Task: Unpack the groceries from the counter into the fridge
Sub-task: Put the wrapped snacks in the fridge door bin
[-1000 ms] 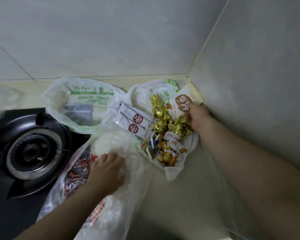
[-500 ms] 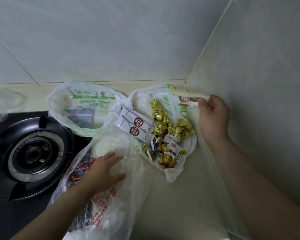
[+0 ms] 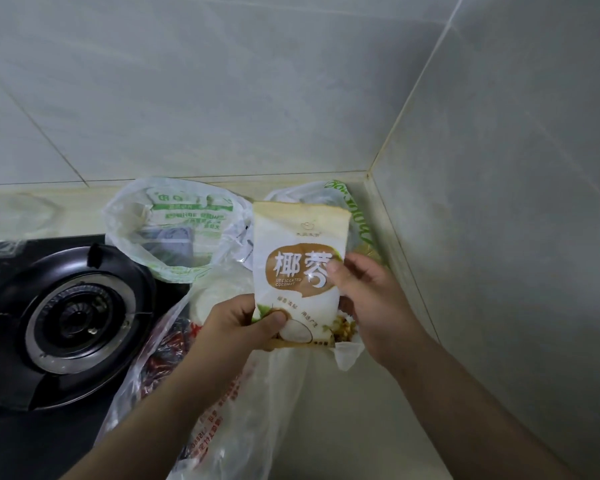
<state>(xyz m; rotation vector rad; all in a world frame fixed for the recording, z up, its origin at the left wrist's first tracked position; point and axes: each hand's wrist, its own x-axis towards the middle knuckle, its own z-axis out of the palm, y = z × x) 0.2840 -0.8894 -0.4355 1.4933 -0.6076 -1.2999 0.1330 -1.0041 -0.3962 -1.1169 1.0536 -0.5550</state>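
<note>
A white and brown packet of desiccated coconut [image 3: 298, 258] is held upright above the counter, label towards me. My left hand [image 3: 236, 327] pinches its lower left corner with thumb on the front. My right hand [image 3: 364, 299] grips its right edge, thumb on the label. Behind and below the packet lies the open white bag [image 3: 347, 355] of sweets, mostly hidden. A clear plastic bag [image 3: 229, 410] with a white round item and red goods lies under my left forearm. A white bag with green print [image 3: 174, 230] sits at the back.
A black gas burner [image 3: 73, 320] fills the left side. Tiled walls meet in a corner [image 3: 371, 174] behind the bags. The pale counter [image 3: 354, 427] runs along the right wall beneath my right forearm.
My right hand lifted the coconut packet out of the sweets bag by the corner. My left hand left the clear bag and took the packet's lower corner. The packet now stands upright between both hands.
</note>
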